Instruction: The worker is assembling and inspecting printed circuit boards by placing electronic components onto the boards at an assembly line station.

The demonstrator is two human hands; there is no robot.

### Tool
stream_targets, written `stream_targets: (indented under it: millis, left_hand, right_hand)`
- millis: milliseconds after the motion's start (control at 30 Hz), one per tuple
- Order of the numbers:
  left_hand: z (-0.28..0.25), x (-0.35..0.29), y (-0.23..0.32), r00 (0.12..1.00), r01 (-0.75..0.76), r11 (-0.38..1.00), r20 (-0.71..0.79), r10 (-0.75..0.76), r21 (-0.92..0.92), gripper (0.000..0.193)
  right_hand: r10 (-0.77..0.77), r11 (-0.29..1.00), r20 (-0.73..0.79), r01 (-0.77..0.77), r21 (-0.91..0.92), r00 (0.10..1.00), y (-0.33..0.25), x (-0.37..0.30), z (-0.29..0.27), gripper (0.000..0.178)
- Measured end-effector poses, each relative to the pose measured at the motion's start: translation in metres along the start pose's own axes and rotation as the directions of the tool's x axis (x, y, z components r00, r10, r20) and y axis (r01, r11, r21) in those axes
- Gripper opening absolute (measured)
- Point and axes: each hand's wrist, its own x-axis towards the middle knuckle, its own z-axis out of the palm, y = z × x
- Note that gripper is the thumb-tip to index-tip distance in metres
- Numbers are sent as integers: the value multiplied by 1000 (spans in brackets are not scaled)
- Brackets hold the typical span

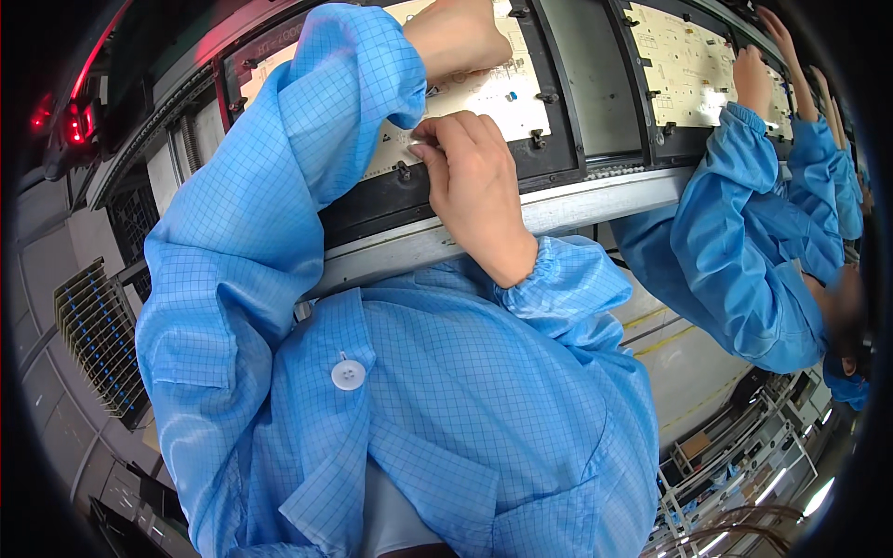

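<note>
A cream-coloured circuit board [535,113] lies in a black carrier frame [566,139] in front of me. My right hand [479,181] is at the board's near edge, with thumb and index finger pinched together low over the surface. Whatever is between those fingertips is too small to make out. Farther out, my left hand [456,39] reaches across the board with its wrist bent. Its fingers are hidden, so I cannot see what they touch. A small blue component [512,96] sits on the board to the right of my hands.
Black clips [538,139] line the carrier. A metal rail [595,197] runs along the near side. To the right, a co-worker's hand [752,82] is over a second circuit board [684,70]. A rack of thin plates [98,339] stands at left, below a red-lit device [79,123].
</note>
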Motion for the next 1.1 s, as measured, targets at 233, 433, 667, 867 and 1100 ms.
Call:
stream_targets:
  millis: [233, 433, 667, 867, 1100]
  left_hand:
    - [16, -1, 9, 995, -67, 995, -75, 72, 71, 24]
    - [37, -19, 14, 859, -215, 879, -347, 378, 426, 22]
    - [0, -11, 19, 998, -69, 987, 1, 69, 142, 12]
    - [-105, -80, -14, 891, -317, 948, -337, 305, 22, 25]
    - [-76, -248, -114, 816, 305, 938, -553, -168, 165, 41]
  right_hand:
    - [55, 997, -143, -46, 61, 988, 3, -5, -19, 11]
    - [89, 995, -60, -86, 52, 994, 10, -4, -27, 12]
    - [-13, 982, 10, 15, -189, 1000, -3, 5, -7, 13]
    - [10, 1000, 236, -13, 10, 972, -6, 53, -32, 8]
    - [-314, 934, -417, 357, 28, 853, -88, 194, -54, 15]
